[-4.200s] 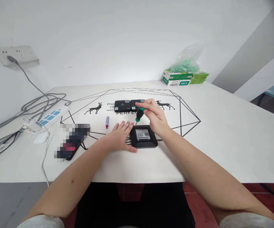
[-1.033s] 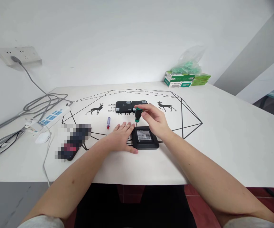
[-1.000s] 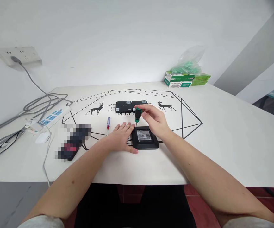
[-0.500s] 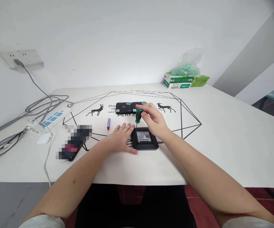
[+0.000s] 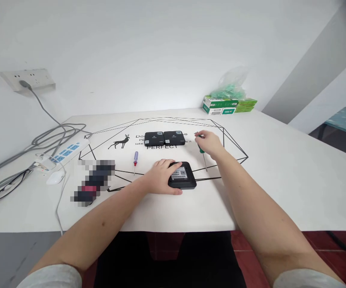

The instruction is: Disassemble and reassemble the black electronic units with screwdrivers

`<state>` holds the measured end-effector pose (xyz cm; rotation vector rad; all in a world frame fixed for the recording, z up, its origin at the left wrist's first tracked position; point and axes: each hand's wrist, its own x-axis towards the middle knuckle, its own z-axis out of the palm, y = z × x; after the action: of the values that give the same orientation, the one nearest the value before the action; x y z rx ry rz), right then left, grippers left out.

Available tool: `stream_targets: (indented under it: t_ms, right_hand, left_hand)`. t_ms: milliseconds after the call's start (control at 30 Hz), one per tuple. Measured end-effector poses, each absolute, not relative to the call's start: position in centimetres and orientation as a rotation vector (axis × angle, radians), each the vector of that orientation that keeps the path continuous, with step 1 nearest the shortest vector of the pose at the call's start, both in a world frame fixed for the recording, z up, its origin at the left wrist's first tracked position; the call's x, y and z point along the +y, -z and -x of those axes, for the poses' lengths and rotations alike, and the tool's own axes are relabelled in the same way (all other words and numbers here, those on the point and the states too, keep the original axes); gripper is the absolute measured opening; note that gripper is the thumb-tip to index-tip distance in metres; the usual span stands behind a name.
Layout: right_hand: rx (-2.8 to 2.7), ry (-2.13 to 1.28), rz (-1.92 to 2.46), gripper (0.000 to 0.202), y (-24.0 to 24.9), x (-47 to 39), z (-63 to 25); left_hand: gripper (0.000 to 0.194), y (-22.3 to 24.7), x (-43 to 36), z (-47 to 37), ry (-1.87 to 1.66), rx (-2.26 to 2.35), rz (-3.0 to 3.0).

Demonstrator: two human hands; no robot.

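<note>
A square black plastic box (image 5: 190,183) with a white label on its upper face lies flat before me. My left hand (image 5: 161,177) grips its left side, thumb along the near edge and fingers across the far corner, covering part of the label. To the right and farther back, my right hand (image 5: 210,143) is closed around a screwdriver (image 5: 201,151) with a green and black handle; its shaft slants down to the table surface, clear of the box. Whether the tip touches the mat I cannot tell. A second screwdriver (image 5: 135,158), purple-handled, lies left of my left hand.
Two black boxes (image 5: 154,138) sit side by side farther back. On the left are a pixelated phone-like object (image 5: 93,184), a power strip (image 5: 71,151), a white mouse (image 5: 55,177), glasses and grey cables. Green-and-white cartons (image 5: 221,105) with a plastic bag stand at the back right.
My right hand has carried the green screwdriver off the box to the right. My left hand has shifted from beside the box onto its left side. The view has moved slightly.
</note>
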<state>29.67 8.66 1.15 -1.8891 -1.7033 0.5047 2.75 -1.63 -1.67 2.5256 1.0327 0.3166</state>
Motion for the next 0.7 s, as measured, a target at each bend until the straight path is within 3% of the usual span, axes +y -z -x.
stream_targets:
  t_ms: [67,133,300,333,433,533,633,700]
  right_hand:
    - [-1.788,-0.54,2.054,0.029,-0.7,9.1,-30.7]
    - [-1.843,-0.553,2.11,0.031,-0.4,9.1,-31.0]
    - [-1.918,-0.419,1.995,0.068,-0.9,7.2,-29.1]
    - [-1.94,-0.488,1.775,0.071,-1.2,6.5,-28.2]
    - [-1.932,-1.277,0.932,0.09,-1.4,3.9,-24.5]
    - [-1.81,-1.446,0.575,0.091,-0.6,1.9,-20.9]
    - [-1.596,-1.479,0.569,0.104,0.7,1.2,-18.9]
    - [-1.445,-1.486,0.603,0.107,1.1,1.3,-18.7]
  left_hand:
    - [0.108,1.5,-1.6,-2.7,-0.357,1.017,-2.53]
    - [0.106,1.2,-1.6,-2.2,-0.409,0.994,-2.497]
    - [0.096,0.8,-1.0,-0.6,-0.767,1.075,-2.24]
    - [0.093,1.0,-0.7,-0.4,-0.849,1.1,-2.172]
    - [0.088,1.5,-0.2,-0.4,-1.05,1.198,-1.984]
    - [0.104,1.8,0.0,-0.4,-1.102,1.223,-1.947]
    - [0.13,1.6,-0.1,-0.1,-1.001,1.127,-2.078]
    - [0.131,1.2,-0.2,0.3,-0.92,1.088,-2.162]
